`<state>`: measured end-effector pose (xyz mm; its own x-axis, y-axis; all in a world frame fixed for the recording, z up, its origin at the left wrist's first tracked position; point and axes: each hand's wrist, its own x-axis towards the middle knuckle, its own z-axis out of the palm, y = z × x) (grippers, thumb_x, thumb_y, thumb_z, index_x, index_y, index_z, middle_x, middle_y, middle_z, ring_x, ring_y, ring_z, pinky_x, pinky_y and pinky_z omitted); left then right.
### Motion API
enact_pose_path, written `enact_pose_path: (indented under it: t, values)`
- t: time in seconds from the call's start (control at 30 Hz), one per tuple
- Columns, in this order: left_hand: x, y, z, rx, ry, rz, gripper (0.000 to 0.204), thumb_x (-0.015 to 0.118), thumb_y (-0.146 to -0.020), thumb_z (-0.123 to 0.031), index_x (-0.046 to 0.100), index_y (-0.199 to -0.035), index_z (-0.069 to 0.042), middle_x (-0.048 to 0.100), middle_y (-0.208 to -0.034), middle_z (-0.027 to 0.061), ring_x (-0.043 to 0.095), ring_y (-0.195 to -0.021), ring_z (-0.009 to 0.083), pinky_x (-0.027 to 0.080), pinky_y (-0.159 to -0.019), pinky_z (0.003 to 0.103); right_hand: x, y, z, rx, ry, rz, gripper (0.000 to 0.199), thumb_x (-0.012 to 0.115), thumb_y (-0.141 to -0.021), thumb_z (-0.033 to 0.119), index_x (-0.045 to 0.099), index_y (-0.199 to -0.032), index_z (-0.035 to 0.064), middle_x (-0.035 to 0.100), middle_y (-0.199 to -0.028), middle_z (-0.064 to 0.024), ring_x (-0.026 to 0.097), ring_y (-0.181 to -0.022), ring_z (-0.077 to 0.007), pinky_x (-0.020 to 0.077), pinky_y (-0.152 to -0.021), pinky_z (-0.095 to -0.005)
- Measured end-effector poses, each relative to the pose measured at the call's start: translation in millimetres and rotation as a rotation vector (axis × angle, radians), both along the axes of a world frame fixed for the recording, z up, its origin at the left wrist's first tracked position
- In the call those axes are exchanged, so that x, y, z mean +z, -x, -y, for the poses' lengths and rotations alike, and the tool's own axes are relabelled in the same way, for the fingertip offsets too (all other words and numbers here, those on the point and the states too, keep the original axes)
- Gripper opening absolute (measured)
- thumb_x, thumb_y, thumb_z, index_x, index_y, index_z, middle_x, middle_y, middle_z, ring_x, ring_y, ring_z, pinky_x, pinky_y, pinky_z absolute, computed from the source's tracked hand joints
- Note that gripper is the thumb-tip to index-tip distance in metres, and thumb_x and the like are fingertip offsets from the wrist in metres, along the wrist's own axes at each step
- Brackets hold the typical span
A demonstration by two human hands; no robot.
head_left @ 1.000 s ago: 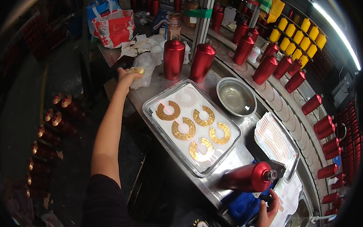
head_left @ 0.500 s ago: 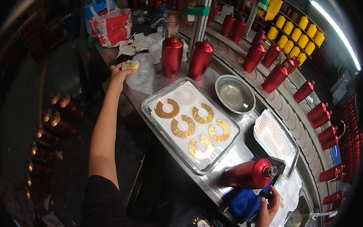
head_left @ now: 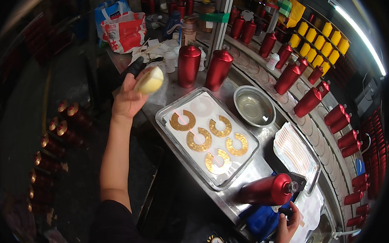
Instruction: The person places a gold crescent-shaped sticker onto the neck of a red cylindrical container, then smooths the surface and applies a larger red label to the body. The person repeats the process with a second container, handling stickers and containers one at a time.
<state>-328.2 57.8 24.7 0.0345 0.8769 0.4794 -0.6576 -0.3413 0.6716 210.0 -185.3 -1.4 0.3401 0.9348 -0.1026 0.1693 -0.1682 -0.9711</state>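
Note:
My left hand (head_left: 129, 96) is raised over the left end of the metal table, fingers closed around a pale yellow rounded piece (head_left: 150, 82) with a whitish top; its kind is unclear. A black cover sits on one of its fingers. At the lower right, a red bottle (head_left: 266, 190) lies on a blue cloth (head_left: 259, 219), its clear neck pointing right. My right hand (head_left: 289, 225) is just below that neck, fingers loosely curled and apart, nothing visible between them. Between the hands lies a metal tray (head_left: 163, 123) with several gold C-shaped foil pieces (head_left: 199, 139) on white sheets.
Two red bottles (head_left: 189, 65) stand behind the tray. A metal bowl (head_left: 254, 106) of liquid and a second tray with striped sheets (head_left: 290, 147) are to its right. Beyond runs a conveyor (head_left: 262, 74) with red bottles. Shopping bags (head_left: 126, 32) stand far left; more red bottles (head_left: 50, 144) are below at left.
My left hand has lifted the pale yellow piece from beside the clear plastic bag and brought it nearer. The right hand stays by the bottle's neck. Bottles on the conveyor have shifted.

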Motion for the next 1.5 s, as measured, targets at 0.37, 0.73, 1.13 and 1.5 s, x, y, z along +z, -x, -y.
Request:
enact_pose_path:
  t: [0.37, 0.73, 1.13, 1.5]
  values:
    - [65.1, -139.5, 102.2, -0.533, -0.156, -0.03, 0.103, 0.091, -0.048, -0.005, 0.044, -0.139, 0.006, 0.047, -0.141, 0.0191, 0.052, -0.132, 0.032, 0.045, -0.111, 0.045, 6.8, 9.1, -0.9, 0.051, 0.004, 0.011, 0.048, 0.055, -0.098, 0.002, 0.05, -0.146, 0.0028, 0.066, -0.12, -0.0115, 0.061, -0.097, -0.0122, 0.0471, -0.083, -0.0235]
    - [94.4, -211.1, 158.6, -0.85, -0.294, 0.217, 0.1, 0.092, -0.06, -0.007, 0.042, -0.147, -0.006, 0.047, -0.137, 0.0178, 0.049, -0.13, 0.0274, 0.04, -0.112, 0.041, -3.9, 10.7, 3.8, 0.06, -0.056, 0.037, 0.048, 0.056, -0.098, 0.003, 0.049, -0.145, 0.0015, 0.067, -0.119, -0.0128, 0.061, -0.104, -0.0162, 0.0468, -0.087, -0.0275]
    - [99.9, -217.4, 173.6, -1.053, -0.06, 0.328, 0.104, 0.092, -0.057, -0.002, 0.039, -0.147, -0.004, 0.05, -0.136, 0.0135, 0.049, -0.131, 0.024, 0.039, -0.113, 0.038, -10.2, 7.0, 8.1, 0.012, -0.146, 0.058, 0.045, 0.056, -0.098, 0.003, 0.052, -0.143, 0.0015, 0.067, -0.119, -0.0123, 0.062, -0.104, -0.0164, 0.0472, -0.088, -0.0283]
    - [106.0, -207.8, 166.1, -0.999, -0.16, 0.223, 0.118, 0.093, -0.058, -0.002, 0.027, -0.156, -0.008, 0.049, -0.141, 0.0183, 0.048, -0.134, 0.0289, 0.04, -0.113, 0.042, -2.1, 5.6, 12.7, -0.03, -0.145, 0.065, 0.043, 0.057, -0.098, 0.003, 0.054, -0.141, 0.0015, 0.067, -0.118, -0.0118, 0.062, -0.105, -0.0166, 0.0477, -0.09, -0.0291]
